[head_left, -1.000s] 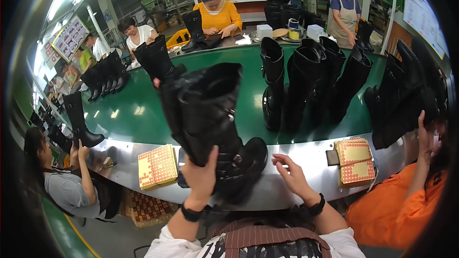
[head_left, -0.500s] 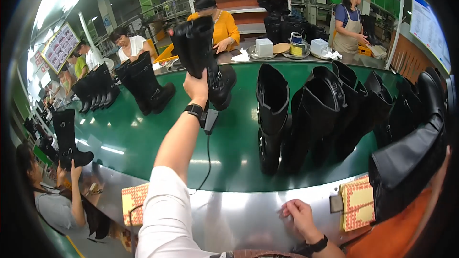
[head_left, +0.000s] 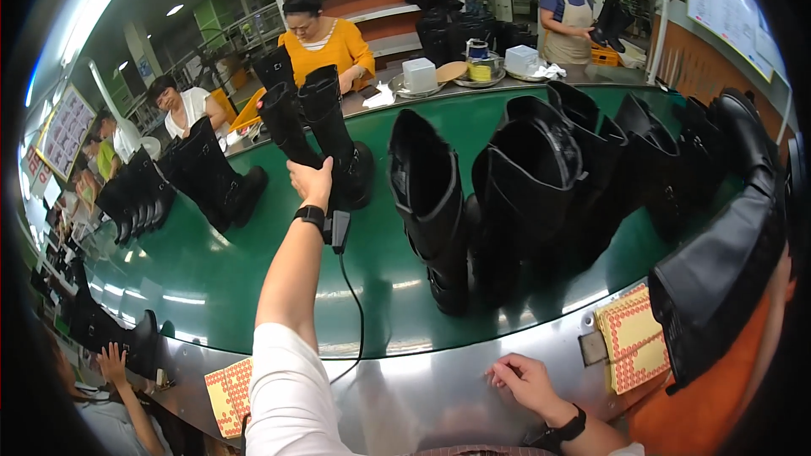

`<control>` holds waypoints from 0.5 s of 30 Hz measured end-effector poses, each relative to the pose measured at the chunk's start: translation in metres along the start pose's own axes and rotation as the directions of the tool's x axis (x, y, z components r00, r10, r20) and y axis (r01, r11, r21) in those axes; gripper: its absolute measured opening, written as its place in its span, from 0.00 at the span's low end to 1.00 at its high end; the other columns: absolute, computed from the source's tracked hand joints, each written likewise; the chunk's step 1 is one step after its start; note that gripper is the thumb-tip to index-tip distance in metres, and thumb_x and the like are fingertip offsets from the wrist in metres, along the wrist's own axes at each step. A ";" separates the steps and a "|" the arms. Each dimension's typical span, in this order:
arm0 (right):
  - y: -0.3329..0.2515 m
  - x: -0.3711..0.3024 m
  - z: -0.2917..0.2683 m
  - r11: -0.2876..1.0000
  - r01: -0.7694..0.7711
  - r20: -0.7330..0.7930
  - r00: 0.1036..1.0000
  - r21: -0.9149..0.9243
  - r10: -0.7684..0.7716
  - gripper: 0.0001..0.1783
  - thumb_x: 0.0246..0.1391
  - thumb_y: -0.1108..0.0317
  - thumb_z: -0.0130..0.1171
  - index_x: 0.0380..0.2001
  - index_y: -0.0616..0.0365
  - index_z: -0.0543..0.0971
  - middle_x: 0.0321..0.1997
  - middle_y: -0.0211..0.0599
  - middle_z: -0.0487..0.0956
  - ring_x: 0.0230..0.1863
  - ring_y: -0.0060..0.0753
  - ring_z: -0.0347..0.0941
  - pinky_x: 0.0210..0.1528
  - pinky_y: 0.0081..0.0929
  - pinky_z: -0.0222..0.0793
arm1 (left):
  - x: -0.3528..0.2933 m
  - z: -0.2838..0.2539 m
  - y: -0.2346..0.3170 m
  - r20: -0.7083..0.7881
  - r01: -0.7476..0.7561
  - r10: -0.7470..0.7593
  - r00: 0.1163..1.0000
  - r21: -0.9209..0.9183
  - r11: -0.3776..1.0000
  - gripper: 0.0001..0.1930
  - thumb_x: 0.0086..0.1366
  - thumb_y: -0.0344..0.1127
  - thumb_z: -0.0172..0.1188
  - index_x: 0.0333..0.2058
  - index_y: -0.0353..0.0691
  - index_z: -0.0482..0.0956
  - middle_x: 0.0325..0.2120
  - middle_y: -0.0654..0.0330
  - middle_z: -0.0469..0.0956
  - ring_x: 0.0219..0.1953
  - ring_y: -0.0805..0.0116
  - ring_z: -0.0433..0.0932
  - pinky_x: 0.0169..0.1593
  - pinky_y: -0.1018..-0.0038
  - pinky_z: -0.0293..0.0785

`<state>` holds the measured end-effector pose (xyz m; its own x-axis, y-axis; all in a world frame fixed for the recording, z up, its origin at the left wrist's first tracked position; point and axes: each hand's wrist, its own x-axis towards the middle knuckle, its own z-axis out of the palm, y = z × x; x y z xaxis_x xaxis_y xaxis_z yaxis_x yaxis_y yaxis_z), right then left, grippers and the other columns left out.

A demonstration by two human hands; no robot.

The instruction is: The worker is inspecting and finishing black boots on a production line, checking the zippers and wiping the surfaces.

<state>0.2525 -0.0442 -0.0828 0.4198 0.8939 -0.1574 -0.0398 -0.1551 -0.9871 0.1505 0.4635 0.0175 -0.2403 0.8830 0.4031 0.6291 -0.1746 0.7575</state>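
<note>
My left hand reaches out over the green belt and is closed around the shaft of a tall black boot, one of a pair with buckles. Its mate stands against it, sole near the belt. A black band and a small grey corded device sit at my left wrist. Loosely curled, my right hand is over the metal ledge with nothing visible in it. Several tall black boots stand on the belt to the right, tops open.
The green belt runs across, edged by a metal ledge. Patterned yellow-red pads lie on the ledge. A co-worker at right holds a long black boot. More boots stand left; people work across the belt.
The boot pair has come down toward the belt and slightly left with my left hand. The view has shifted. At lower left, a co-worker's hand has come away from a boot.
</note>
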 end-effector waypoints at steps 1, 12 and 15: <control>0.002 0.001 0.000 1.000 0.010 0.018 1.000 0.015 -0.010 0.12 0.60 0.65 0.55 0.33 0.64 0.81 0.25 0.31 0.80 0.26 0.17 0.74 0.32 0.16 0.70 | -0.008 -0.010 0.008 -0.046 -0.027 0.024 0.999 -0.052 0.998 0.39 0.49 0.44 0.71 0.53 0.29 0.61 0.52 0.39 0.66 0.57 0.43 0.64 0.60 0.58 0.62; -0.033 -0.008 0.006 0.983 0.159 -0.116 0.979 -0.089 -0.169 0.12 0.57 0.63 0.58 0.38 0.60 0.79 0.28 0.32 0.79 0.25 0.18 0.72 0.30 0.18 0.68 | -0.219 -0.175 0.051 0.641 -0.098 0.388 0.663 -0.439 0.893 0.41 0.46 0.42 0.71 0.56 0.37 0.61 0.50 0.48 0.65 0.56 0.56 0.64 0.59 0.64 0.62; -0.086 0.017 -0.003 0.849 0.438 -0.271 0.814 -0.296 -0.514 0.19 0.51 0.63 0.64 0.45 0.61 0.76 0.33 0.33 0.77 0.22 0.18 0.69 0.27 0.19 0.67 | -0.239 -0.159 0.077 0.539 -0.257 0.460 0.705 -0.411 0.875 0.43 0.49 0.50 0.70 0.58 0.36 0.61 0.54 0.42 0.64 0.60 0.50 0.63 0.59 0.63 0.63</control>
<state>0.2657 -0.0170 -0.0005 0.6074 0.6934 0.3876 0.4181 0.1358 -0.8982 0.1391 0.1700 0.0614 0.5186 0.7775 0.3559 0.3086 -0.5583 0.7701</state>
